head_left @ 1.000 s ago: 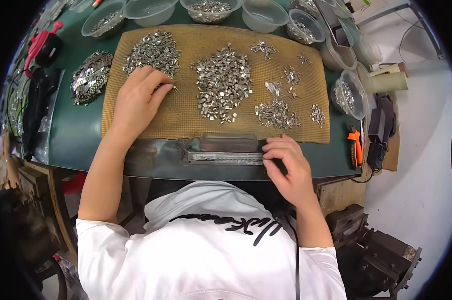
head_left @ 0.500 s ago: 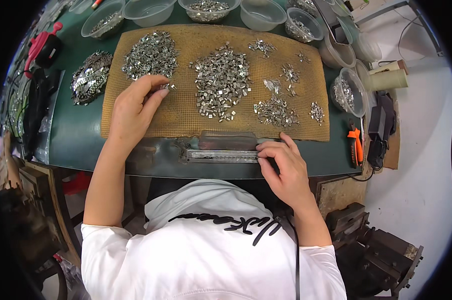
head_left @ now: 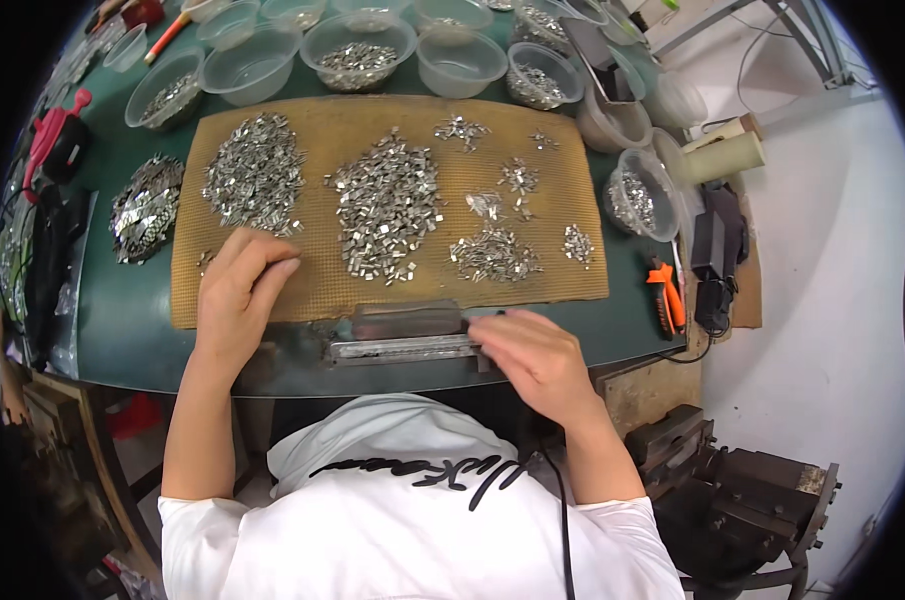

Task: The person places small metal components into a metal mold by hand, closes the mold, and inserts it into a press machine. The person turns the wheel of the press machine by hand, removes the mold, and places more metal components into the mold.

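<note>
My left hand (head_left: 235,295) is over the left part of the tan textured mat (head_left: 318,290), just below a heap of small silvery metal pieces (head_left: 256,170). Its thumb and forefinger come together; whatever is between them is too small or hidden to make out. At the table's front edge lies a long slotted metal bar (head_left: 403,349), with a dark rectangular block (head_left: 406,319) right behind it. My right hand (head_left: 533,360) closes over the bar's right end, thumb and fingers against it, slightly blurred. A second heap of small square metal pieces (head_left: 388,205) covers the mat's middle.
Smaller clusters of metal parts (head_left: 495,255) lie on the mat's right. Clear plastic bowls (head_left: 460,62), some with parts, line the back. A shiny metal pile (head_left: 147,208) sits left of the mat. Orange-handled pliers (head_left: 665,297) and a bowl (head_left: 637,195) stand at right.
The view has shifted, so the table sits lower and further left. My left hand has drawn back from beside its heap toward me. My right hand's fingers now lie straighter over the bar's end.
</note>
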The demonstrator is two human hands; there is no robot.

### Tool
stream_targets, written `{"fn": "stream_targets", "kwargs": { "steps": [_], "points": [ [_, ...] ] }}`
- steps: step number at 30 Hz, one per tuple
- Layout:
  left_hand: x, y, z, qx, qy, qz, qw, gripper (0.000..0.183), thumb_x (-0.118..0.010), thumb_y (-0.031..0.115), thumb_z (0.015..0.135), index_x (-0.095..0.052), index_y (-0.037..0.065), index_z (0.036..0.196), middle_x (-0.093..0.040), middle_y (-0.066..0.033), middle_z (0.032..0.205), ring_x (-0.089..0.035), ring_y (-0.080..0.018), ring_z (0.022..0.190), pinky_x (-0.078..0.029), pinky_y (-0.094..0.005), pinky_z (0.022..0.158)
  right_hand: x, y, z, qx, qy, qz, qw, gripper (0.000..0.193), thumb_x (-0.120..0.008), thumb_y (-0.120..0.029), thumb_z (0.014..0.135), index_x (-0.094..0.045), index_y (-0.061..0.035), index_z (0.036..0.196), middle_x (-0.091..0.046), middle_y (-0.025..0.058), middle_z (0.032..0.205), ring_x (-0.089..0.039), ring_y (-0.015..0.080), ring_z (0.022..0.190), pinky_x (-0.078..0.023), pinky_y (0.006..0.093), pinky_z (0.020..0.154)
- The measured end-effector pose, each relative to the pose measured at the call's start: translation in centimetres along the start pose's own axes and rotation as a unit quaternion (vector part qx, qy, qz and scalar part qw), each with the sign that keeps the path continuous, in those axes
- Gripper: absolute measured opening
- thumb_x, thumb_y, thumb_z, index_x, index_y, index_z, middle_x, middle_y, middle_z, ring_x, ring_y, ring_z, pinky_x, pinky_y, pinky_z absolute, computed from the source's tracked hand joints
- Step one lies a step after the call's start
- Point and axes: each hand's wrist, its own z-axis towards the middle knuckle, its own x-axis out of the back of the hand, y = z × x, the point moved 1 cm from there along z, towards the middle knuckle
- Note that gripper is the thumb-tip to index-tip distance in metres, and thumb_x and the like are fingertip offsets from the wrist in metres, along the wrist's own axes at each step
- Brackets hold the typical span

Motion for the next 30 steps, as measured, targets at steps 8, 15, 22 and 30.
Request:
{"fn": "stream_targets", "kwargs": {
  "steps": [8,15,22,30],
  "points": [
    [9.1,1.6,-3.5,0.245,-0.144,0.053,0.957,0.038,-0.057,0.03,0.1,-0.068,0.006,0.127,-0.068,-0.0176,0.126,-0.065,-0.0354,0.117,-0.051,-0.0437,0.101,-0.3,-3.1,5.1,-0.205,0.088,-0.108,0.969,0.025,-0.072,-0.018,0.095,-0.072,-0.0055,0.116,-0.074,0.0154,0.109,-0.072,0.0323,0.101,-0.056,0.0396,0.087],
    [4.1,5.3,-9.3,-0.021,0.01,-0.083,0.996,0.017,-0.07,0.017,0.094,-0.066,0.008,0.108,-0.066,-0.0128,0.103,-0.068,-0.0334,0.094,-0.056,-0.0426,0.08,4.2,-5.1,0.1,-0.102,-0.004,-0.206,0.973,0.021,-0.067,-0.017,0.099,-0.071,0.0014,0.107,-0.07,0.0188,0.106,-0.066,0.0376,0.101,-0.053,0.0417,0.092],
    [3.3,7.1,-10.7,-0.085,0.028,-0.107,0.99,0.013,-0.071,0.015,0.09,-0.063,0.007,0.097,-0.058,-0.0115,0.096,-0.063,-0.0337,0.096,-0.052,-0.045,0.08,4.3,-6.4,-1.9,-0.107,-0.016,-0.21,0.972,0.023,-0.067,-0.021,0.1,-0.071,0.0008,0.107,-0.069,0.0216,0.11,-0.066,0.0385,0.104,-0.052,0.0436,0.094],
    [0.0,8.6,-11.5,-0.088,-0.002,-0.163,0.983,0.013,-0.064,0.017,0.097,-0.059,0.007,0.103,-0.057,-0.0117,0.096,-0.062,-0.034,0.091,-0.052,-0.0466,0.075,4.6,-7.4,-4.5,-0.223,-0.006,-0.177,0.959,0.026,-0.067,-0.025,0.101,-0.072,-0.0012,0.111,-0.069,0.0236,0.119,-0.064,0.041,0.115,-0.05,0.0429,0.1]
  ]
}}
